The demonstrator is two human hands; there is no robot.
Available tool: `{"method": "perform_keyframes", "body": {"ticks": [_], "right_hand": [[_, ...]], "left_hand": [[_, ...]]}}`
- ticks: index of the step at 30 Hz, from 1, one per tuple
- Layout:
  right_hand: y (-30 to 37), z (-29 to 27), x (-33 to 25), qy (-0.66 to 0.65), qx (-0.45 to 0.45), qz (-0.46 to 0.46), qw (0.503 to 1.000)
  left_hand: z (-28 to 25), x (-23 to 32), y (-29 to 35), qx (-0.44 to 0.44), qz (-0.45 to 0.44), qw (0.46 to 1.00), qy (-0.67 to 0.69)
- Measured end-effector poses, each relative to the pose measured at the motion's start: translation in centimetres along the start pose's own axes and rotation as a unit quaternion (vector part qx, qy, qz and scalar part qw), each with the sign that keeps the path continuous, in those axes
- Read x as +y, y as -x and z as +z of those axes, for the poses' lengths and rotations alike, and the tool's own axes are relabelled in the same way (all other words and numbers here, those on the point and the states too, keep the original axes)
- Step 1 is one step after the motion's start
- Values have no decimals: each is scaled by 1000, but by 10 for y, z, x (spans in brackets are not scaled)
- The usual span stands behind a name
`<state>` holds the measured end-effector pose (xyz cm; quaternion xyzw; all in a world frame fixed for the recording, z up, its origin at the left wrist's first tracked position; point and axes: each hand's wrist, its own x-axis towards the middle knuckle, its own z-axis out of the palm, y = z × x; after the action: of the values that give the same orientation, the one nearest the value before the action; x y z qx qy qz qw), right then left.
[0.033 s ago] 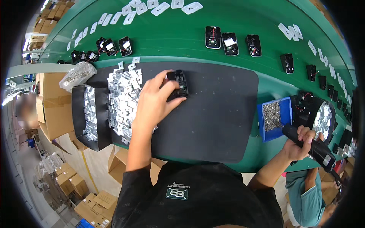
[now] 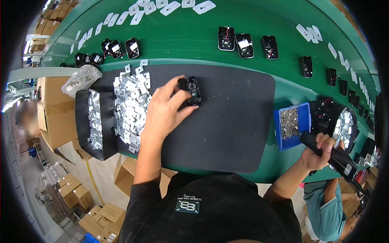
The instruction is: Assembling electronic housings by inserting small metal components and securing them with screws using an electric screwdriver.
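Note:
My left hand [image 2: 165, 106] is closed around a small black plastic housing [image 2: 194, 90] on the dark grey mat [image 2: 227, 133], fingers along its left side and one fingertip over its inside. Metal plates [image 2: 131, 101] lie in a loose pile just left of that hand. On the right, my right hand [image 2: 318, 153] grips a black electric screwdriver [image 2: 343, 163] by its body, with a cord trailing off its back end. The screwdriver's front end points at a blue bin [image 2: 279, 131] of small metal screws [image 2: 290, 123]; its tip is hard to make out.
A black box [image 2: 107, 133] of metal plates, a clear plastic bag [image 2: 83, 79] and a cardboard box [image 2: 58, 107] stand at the left. Black housings [image 2: 245, 46] and white plates [image 2: 204, 7] line the green surface beyond the mat. A co-worker in a green shirt [image 2: 324, 210] is at lower right.

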<state>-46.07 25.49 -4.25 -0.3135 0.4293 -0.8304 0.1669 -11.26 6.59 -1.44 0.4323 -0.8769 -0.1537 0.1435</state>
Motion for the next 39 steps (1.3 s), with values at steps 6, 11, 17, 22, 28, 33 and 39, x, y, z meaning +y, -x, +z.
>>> {"method": "perform_keyframes", "body": {"ticks": [6, 11, 17, 22, 28, 33, 39], "right_hand": [[6, 4, 7, -6, -17, 9, 1000], [12, 5, 15, 57, -24, 4, 998], [5, -3, -8, -15, -23, -13, 1000], [-4, -9, -25, -85, -30, -21, 996], [1, -12, -28, -81, -12, -20, 996], [-3, -3, -27, -101, -27, 3, 995], [-2, 3, -19, -157, -38, 25, 987]], "left_hand": [[18, 18, 21, -2, 37, 999, 23], [21, 31, 27, -3, 21, 999, 24], [-22, -21, 11, 71, -47, 996, -33], [-47, -98, -9, 22, -54, 977, -207], [-47, -92, -15, -42, -43, 984, -169], [-34, -54, -9, 1, -120, 991, -52], [-1, 15, 8, 56, -174, 965, 187]]}}
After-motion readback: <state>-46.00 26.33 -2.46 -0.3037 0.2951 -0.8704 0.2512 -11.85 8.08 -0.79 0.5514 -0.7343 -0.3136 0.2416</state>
